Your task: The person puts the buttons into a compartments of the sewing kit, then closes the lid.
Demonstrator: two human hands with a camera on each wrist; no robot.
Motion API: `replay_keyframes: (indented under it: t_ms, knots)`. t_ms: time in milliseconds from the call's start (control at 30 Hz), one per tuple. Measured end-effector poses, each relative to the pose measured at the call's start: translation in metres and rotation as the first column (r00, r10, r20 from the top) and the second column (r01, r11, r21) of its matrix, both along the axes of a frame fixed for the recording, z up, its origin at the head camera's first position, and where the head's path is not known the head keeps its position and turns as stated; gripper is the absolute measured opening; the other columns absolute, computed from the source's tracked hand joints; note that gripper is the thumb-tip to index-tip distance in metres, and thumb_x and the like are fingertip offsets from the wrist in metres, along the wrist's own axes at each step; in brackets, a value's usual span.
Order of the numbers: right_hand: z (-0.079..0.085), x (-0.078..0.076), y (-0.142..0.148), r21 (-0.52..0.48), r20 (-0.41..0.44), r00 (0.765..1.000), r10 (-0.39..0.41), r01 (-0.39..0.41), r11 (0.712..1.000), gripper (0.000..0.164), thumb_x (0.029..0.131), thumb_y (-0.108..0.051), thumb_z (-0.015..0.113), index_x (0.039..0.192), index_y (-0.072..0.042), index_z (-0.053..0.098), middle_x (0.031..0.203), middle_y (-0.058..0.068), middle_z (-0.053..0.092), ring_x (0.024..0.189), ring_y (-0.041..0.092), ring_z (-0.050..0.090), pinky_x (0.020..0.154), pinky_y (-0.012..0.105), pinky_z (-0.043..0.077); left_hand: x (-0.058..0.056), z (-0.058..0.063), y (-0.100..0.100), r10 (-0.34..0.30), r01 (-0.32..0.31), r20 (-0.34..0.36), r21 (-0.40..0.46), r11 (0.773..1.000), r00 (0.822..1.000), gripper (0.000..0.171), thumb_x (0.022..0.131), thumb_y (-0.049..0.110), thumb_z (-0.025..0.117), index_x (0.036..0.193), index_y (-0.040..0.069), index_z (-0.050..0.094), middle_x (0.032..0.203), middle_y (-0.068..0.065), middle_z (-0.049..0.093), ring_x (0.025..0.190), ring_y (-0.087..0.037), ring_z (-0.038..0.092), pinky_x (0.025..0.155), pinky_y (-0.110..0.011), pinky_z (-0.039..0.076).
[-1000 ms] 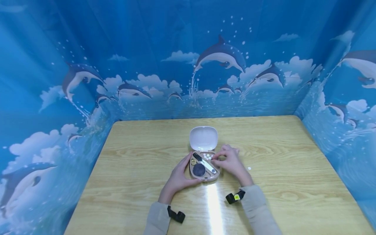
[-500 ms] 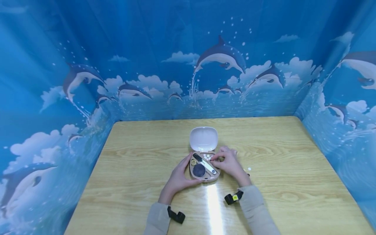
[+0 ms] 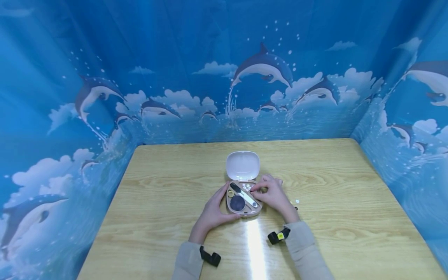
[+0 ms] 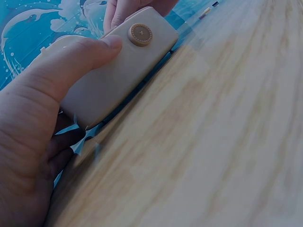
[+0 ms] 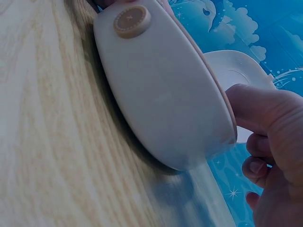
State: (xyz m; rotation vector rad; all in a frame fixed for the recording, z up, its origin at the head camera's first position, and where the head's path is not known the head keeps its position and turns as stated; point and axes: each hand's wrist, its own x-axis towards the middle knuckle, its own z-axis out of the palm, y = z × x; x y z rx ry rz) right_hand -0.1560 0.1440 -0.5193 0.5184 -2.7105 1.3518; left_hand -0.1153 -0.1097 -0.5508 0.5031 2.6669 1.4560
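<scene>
A small white case (image 3: 252,213) with a tan inner tray stands open on the table, its lid (image 3: 242,165) tipped back. My left hand (image 3: 211,212) grips the case's left side, thumb along the front wall near a tan button-shaped clasp (image 4: 140,34). My right hand (image 3: 273,193) reaches over the right rim, thumb and forefinger together at the compartment of small white buttons (image 3: 246,187); I cannot tell whether a button is between them. Also in the tray lie a long black-and-white tool (image 3: 244,195), a dark round disc (image 3: 237,202) and a gold ring-shaped piece (image 3: 230,193).
The case sits on a wood-grain table (image 3: 168,182). A small white piece (image 3: 297,201) and a tiny dark piece (image 3: 296,208) lie right of my right wrist. A blue dolphin curtain (image 3: 196,77) hangs behind the table and along both sides.
My right hand has shifted slightly left and down, its fingertips further over the button compartment. The tiny dark piece beside the wrist has come into sight. My left hand and the case stay put.
</scene>
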Motion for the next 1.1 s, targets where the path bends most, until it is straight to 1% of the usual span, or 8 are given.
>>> replay_keyframes:
  t_ms: [233,400,467,567,667,900,967,1100]
  knots:
    - [0.003,0.002,0.0,-0.007,0.018,1.0,-0.005,0.005,1.0,0.015,0.074,-0.015,0.085,0.085,-0.023,0.079,0.079,-0.005,0.053,0.085,0.015,0.047,0.091,0.043,0.024,0.0,0.001,0.0,-0.001,0.001,0.007,-0.002,1.0,1.0,0.12,0.062,0.058,0.088,0.159,0.025,0.024,0.159,0.003,0.031,0.144,-0.026,0.033,0.116,-0.054,0.029]
    - [0.008,0.006,0.002,-0.01,0.052,0.998,-0.021,0.022,1.0,0.014,0.075,-0.018,0.085,0.086,-0.023,0.079,0.08,0.002,0.054,0.086,0.018,0.046,0.09,0.041,0.026,0.0,0.001,0.0,-0.002,0.001,0.012,0.003,1.0,1.0,0.12,0.063,0.056,0.089,0.159,0.024,0.024,0.16,0.002,0.031,0.144,-0.026,0.032,0.116,-0.054,0.028]
    - [0.01,0.006,0.003,-0.019,0.069,0.997,-0.027,0.028,0.999,0.014,0.075,-0.019,0.084,0.087,-0.023,0.079,0.082,0.004,0.054,0.087,0.02,0.046,0.092,0.043,0.027,0.0,0.001,0.0,-0.001,0.001,0.008,0.003,1.0,1.0,0.12,0.063,0.055,0.089,0.159,0.023,0.024,0.16,0.002,0.031,0.144,-0.026,0.033,0.116,-0.053,0.028]
    - [0.013,0.007,0.006,-0.021,0.084,0.996,-0.035,0.037,0.999,0.014,0.076,-0.019,0.084,0.089,-0.023,0.079,0.083,0.002,0.055,0.09,0.02,0.047,0.099,0.05,0.026,0.0,0.001,0.0,-0.003,0.003,0.004,0.003,1.0,1.0,0.121,0.063,0.054,0.089,0.159,0.023,0.024,0.16,0.002,0.031,0.144,-0.025,0.033,0.116,-0.053,0.028]
    - [0.015,0.008,0.01,-0.013,0.082,0.996,-0.043,0.044,0.999,0.014,0.076,-0.018,0.084,0.089,-0.021,0.079,0.083,0.0,0.055,0.091,0.019,0.049,0.101,0.053,0.024,0.0,0.001,0.0,-0.003,0.003,0.006,0.004,1.0,1.0,0.121,0.062,0.055,0.09,0.159,0.024,0.024,0.16,0.003,0.031,0.144,-0.024,0.032,0.116,-0.052,0.027]
    - [0.02,0.011,0.022,0.007,0.08,0.995,-0.066,0.066,0.998,0.015,0.075,-0.015,0.084,0.09,-0.017,0.08,0.081,0.008,0.053,0.088,0.025,0.048,0.089,0.042,0.029,0.0,0.001,0.0,-0.007,0.007,0.008,0.007,1.0,1.0,0.121,0.063,0.055,0.089,0.159,0.024,0.023,0.16,0.003,0.03,0.144,-0.026,0.032,0.116,-0.054,0.027]
    - [0.021,0.012,0.026,0.012,0.085,0.994,-0.074,0.073,0.997,0.015,0.076,-0.016,0.084,0.09,-0.017,0.08,0.081,0.008,0.051,0.089,0.023,0.046,0.087,0.043,0.034,0.0,0.001,0.0,-0.006,0.005,0.01,0.005,1.0,1.0,0.121,0.063,0.054,0.09,0.159,0.024,0.024,0.16,0.003,0.03,0.144,-0.026,0.031,0.116,-0.054,0.027]
    - [0.02,0.014,0.035,0.012,0.076,0.994,-0.082,0.082,0.997,0.014,0.077,-0.016,0.084,0.091,-0.015,0.08,0.082,0.011,0.049,0.088,0.024,0.045,0.091,0.047,0.032,0.0,0.001,0.0,-0.001,0.001,0.01,0.006,1.0,1.0,0.12,0.062,0.054,0.09,0.159,0.024,0.024,0.16,0.003,0.03,0.145,-0.025,0.031,0.116,-0.054,0.027]
